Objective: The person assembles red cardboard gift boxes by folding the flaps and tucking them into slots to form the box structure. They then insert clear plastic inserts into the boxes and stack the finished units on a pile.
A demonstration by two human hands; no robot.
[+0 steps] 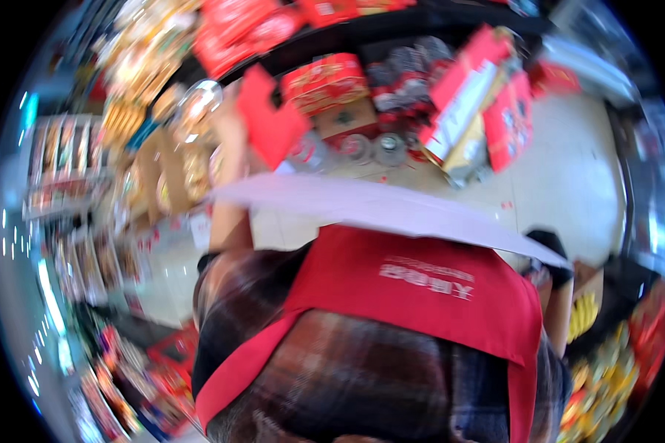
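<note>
My crimson cloth apron (414,284) covers much of my soft brown-and-navy plaid shirt (310,369). My left arm reaches forward, almost straight, bare below the sleeve; my right forearm (558,317) sits closer to my side. Across my front spreads a thin, smooth, lilac-white sheet (377,207), seen nearly edge-on. Its long axis runs left to right, the right tip slanting back toward me and the left end crossing my left forearm (230,225).

Farther out, a flat, notched, bright red panel (270,122) lies just beside my left hand (231,122), its longer direction running mostly away from me. Blur hides those fingers, so I can't tell whether they grip it. My right hand is unclear around the sheet's right end; I can't tell its state either.

Beyond are a glossy red-and-gold carton (324,83) and, smaller, a clear round container (390,149).
</note>
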